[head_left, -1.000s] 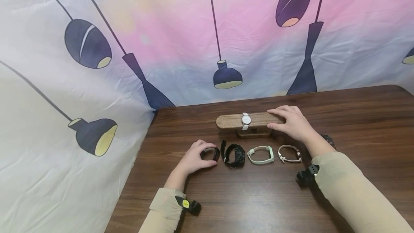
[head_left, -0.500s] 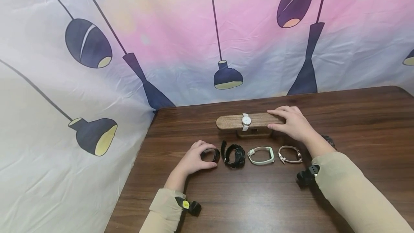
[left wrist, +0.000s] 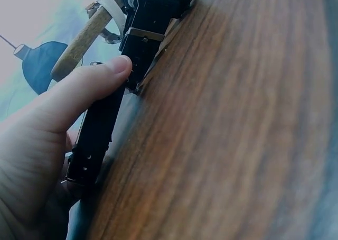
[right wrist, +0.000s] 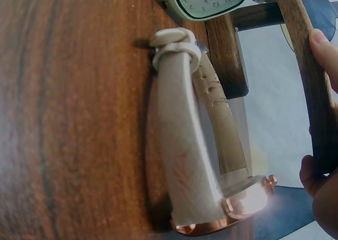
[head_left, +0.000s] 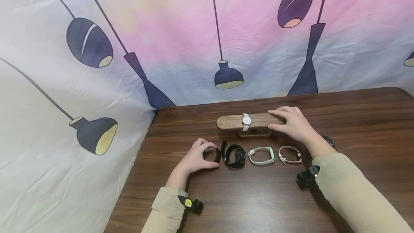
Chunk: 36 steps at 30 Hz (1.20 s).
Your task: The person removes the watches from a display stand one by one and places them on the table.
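My left hand (head_left: 196,158) holds a small black watch (head_left: 217,155) on its side on the table, fingers behind and thumb in front. In the left wrist view the thumb lies along that watch's black strap (left wrist: 96,137). At the back, my right hand (head_left: 295,124) grips the right end of a wooden watch stand (head_left: 228,122). A white-strapped watch (head_left: 247,120) is wrapped around the stand's bar. The right wrist view shows thumb and fingers on opposite sides of the bar (right wrist: 302,55). The stand's right end is hidden under the hand.
Right of the held watch, in a row, stand a chunky black watch (head_left: 239,156), a mint green watch (head_left: 271,154) and a pale-strapped rose-gold watch (head_left: 299,156). Another dark watch (head_left: 329,140) is partly hidden behind my right forearm. A printed cloth (head_left: 194,28) hangs behind the table.
My left hand has shifted very slightly right with the small black watch. The right hand keeps its grip on the stand, and the other watches stay put.
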Each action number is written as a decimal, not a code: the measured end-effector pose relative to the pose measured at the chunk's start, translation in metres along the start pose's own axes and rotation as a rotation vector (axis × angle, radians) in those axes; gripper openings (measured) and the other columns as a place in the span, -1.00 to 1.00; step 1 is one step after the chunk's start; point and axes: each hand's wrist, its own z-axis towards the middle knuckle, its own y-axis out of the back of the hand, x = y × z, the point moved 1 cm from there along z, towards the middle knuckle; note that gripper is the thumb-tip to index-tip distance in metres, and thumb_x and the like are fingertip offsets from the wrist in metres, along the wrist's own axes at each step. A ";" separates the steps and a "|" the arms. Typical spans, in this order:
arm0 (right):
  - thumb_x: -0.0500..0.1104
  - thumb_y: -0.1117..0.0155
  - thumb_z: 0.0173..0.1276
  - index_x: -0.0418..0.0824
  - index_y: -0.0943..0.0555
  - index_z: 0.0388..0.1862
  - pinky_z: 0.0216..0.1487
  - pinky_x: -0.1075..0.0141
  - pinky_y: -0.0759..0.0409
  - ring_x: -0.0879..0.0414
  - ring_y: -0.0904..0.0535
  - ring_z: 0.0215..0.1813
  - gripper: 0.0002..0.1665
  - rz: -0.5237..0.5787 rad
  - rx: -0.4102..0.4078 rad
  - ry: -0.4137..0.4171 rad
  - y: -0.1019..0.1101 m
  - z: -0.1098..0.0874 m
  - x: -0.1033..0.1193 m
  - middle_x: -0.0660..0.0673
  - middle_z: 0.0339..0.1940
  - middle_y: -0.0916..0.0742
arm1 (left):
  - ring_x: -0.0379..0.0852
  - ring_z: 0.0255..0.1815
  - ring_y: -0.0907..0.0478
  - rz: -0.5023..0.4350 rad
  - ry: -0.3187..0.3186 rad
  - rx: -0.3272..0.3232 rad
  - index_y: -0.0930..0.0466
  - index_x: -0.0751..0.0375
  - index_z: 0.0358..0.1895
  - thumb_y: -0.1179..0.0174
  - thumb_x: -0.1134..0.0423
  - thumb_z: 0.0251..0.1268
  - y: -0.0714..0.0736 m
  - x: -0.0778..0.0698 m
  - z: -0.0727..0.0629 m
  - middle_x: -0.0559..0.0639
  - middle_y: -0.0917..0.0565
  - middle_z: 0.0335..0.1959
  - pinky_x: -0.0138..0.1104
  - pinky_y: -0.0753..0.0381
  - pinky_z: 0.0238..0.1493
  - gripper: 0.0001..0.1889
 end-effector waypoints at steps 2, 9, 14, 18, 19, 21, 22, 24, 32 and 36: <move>0.26 -0.30 0.16 -0.11 -0.51 0.24 0.13 -0.17 -0.19 -0.24 -0.22 0.21 -0.25 0.001 -0.003 0.003 0.000 0.000 0.000 -0.21 0.16 -0.49 | -0.09 0.06 -0.26 -0.039 0.011 0.004 -0.50 -0.15 0.13 -0.46 -0.10 -0.15 0.001 0.001 0.000 -0.13 -0.32 -0.02 -0.11 -0.37 0.04 -0.35; 0.25 -0.30 0.16 -0.12 -0.51 0.23 0.11 -0.15 -0.21 -0.23 -0.24 0.18 -0.26 -0.002 -0.004 0.003 0.000 0.000 0.000 -0.21 0.15 -0.50 | 0.00 0.05 -0.34 -0.170 0.060 -0.011 -0.32 -0.02 0.32 -0.41 0.01 -0.01 0.008 0.003 0.004 -0.01 -0.26 0.12 -0.13 -0.43 -0.03 -0.25; 0.25 -0.30 0.15 -0.11 -0.51 0.23 0.12 -0.16 -0.21 -0.23 -0.23 0.20 -0.26 0.002 -0.001 0.000 0.000 0.000 0.001 -0.21 0.16 -0.49 | 0.02 0.08 -0.32 -0.169 0.073 -0.039 -0.28 0.01 0.34 -0.37 0.01 0.06 0.012 0.002 0.009 0.03 -0.26 0.16 -0.12 -0.42 -0.07 -0.26; 0.25 -0.31 0.15 -0.11 -0.51 0.23 0.13 -0.16 -0.20 -0.23 -0.22 0.21 -0.26 0.005 0.000 -0.003 0.001 0.000 0.001 -0.21 0.16 -0.49 | 0.02 0.10 -0.33 -0.168 0.058 -0.071 -0.28 0.02 0.34 -0.34 0.01 0.10 0.016 0.001 0.014 0.05 -0.30 0.13 -0.08 -0.43 -0.03 -0.28; 0.24 -0.31 0.16 -0.12 -0.51 0.23 0.13 -0.16 -0.20 -0.23 -0.23 0.21 -0.26 0.005 -0.001 -0.003 0.001 0.000 0.002 -0.21 0.16 -0.50 | 0.02 0.11 -0.34 -0.166 0.055 -0.082 -0.29 0.02 0.34 -0.33 0.01 0.11 0.017 0.000 0.015 0.04 -0.31 0.12 -0.07 -0.43 -0.03 -0.29; 0.24 -0.31 0.16 -0.12 -0.51 0.23 0.12 -0.16 -0.21 -0.23 -0.23 0.20 -0.27 0.006 -0.004 0.000 0.001 0.000 0.001 -0.21 0.16 -0.50 | 0.04 0.11 -0.36 -0.166 0.051 -0.108 -0.30 0.03 0.34 -0.32 0.02 0.12 0.020 -0.002 0.018 0.03 -0.33 0.12 -0.05 -0.44 -0.02 -0.31; 0.24 -0.31 0.16 -0.12 -0.51 0.23 0.12 -0.15 -0.21 -0.23 -0.23 0.19 -0.27 0.005 -0.005 0.000 0.001 0.000 0.001 -0.21 0.15 -0.50 | 0.05 0.12 -0.36 -0.167 0.048 -0.119 -0.30 0.04 0.33 -0.32 0.03 0.13 0.021 -0.002 0.019 0.02 -0.34 0.12 -0.04 -0.45 -0.02 -0.32; 0.23 -0.32 0.15 -0.12 -0.51 0.23 0.12 -0.15 -0.22 -0.22 -0.24 0.19 -0.27 0.003 -0.005 0.000 0.001 0.000 0.002 -0.21 0.15 -0.50 | 0.07 0.12 -0.37 -0.170 0.036 -0.136 -0.30 0.08 0.33 -0.31 0.04 0.14 0.023 -0.004 0.021 0.03 -0.35 0.11 -0.01 -0.44 -0.01 -0.33; 0.23 -0.32 0.15 -0.11 -0.51 0.23 0.13 -0.15 -0.20 -0.23 -0.23 0.20 -0.27 0.000 -0.003 -0.002 0.001 0.001 0.002 -0.21 0.16 -0.50 | 0.04 0.11 -0.35 -0.153 0.009 -0.166 -0.30 0.02 0.33 -0.31 0.02 0.14 0.033 -0.011 0.032 0.02 -0.38 0.10 -0.01 -0.44 -0.02 -0.33; 0.22 -0.33 0.15 -0.12 -0.51 0.23 0.13 -0.15 -0.20 -0.23 -0.23 0.20 -0.27 0.002 -0.003 -0.002 0.000 0.001 0.001 -0.21 0.15 -0.50 | 0.09 0.14 -0.35 -0.161 -0.018 -0.166 -0.29 0.09 0.34 -0.29 0.03 0.16 0.035 -0.017 0.037 0.06 -0.38 0.11 0.00 -0.43 0.01 -0.32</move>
